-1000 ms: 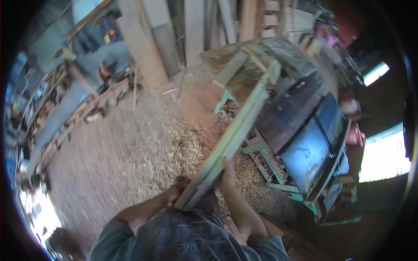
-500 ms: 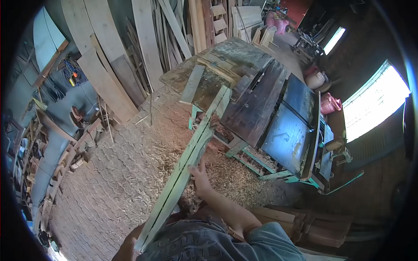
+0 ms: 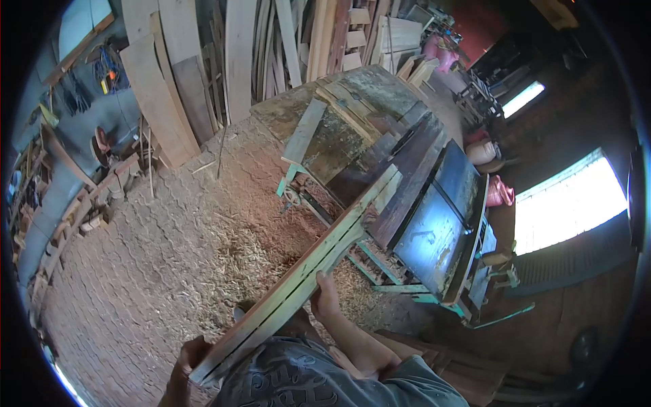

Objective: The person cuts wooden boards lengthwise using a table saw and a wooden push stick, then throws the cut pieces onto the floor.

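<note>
Paved floor (image 3: 122,271) strewn with shavings (image 3: 247,261), and a plank (image 3: 288,278) slanting across my head view.

Watching remotely, I see the plank running from lower left to just right of centre, a dark line along its face. My left hand (image 3: 193,354) is closed around its lower end; my right hand (image 3: 327,304), low and near the middle of the frame, has its thumb at the near edge, the other fingers hidden beneath. Its far end overlaps the desk (image 3: 336,150) in my sight; I cannot tell whether they touch. To hold it well, I judge the right should bear the weight while the left steadies the end, with firm footing on those shavings.
</note>
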The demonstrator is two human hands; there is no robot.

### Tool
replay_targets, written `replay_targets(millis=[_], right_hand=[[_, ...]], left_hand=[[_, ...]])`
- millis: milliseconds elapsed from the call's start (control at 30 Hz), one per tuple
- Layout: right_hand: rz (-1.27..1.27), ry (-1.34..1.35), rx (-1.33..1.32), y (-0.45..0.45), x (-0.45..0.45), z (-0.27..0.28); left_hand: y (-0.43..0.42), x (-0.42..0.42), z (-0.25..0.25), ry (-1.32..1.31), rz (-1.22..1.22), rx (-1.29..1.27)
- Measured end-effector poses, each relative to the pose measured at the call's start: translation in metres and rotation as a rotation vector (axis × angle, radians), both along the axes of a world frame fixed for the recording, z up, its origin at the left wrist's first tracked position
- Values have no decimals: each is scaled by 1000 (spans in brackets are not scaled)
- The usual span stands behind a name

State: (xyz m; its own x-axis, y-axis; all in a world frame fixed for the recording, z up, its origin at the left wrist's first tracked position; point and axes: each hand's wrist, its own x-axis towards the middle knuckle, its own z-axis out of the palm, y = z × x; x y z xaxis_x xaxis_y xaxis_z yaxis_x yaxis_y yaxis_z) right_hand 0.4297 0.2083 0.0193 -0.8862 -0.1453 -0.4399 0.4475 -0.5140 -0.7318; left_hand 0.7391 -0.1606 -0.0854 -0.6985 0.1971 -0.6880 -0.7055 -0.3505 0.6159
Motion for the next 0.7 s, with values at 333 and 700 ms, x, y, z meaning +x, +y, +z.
replay_targets(millis=[333,700], right_hand=[[0,100,479,39,-134,20],[-120,37,365,53,-186,11]], left_hand=[[60,-110,19,547,13,-552],[89,-206,135,298,158,-8]])
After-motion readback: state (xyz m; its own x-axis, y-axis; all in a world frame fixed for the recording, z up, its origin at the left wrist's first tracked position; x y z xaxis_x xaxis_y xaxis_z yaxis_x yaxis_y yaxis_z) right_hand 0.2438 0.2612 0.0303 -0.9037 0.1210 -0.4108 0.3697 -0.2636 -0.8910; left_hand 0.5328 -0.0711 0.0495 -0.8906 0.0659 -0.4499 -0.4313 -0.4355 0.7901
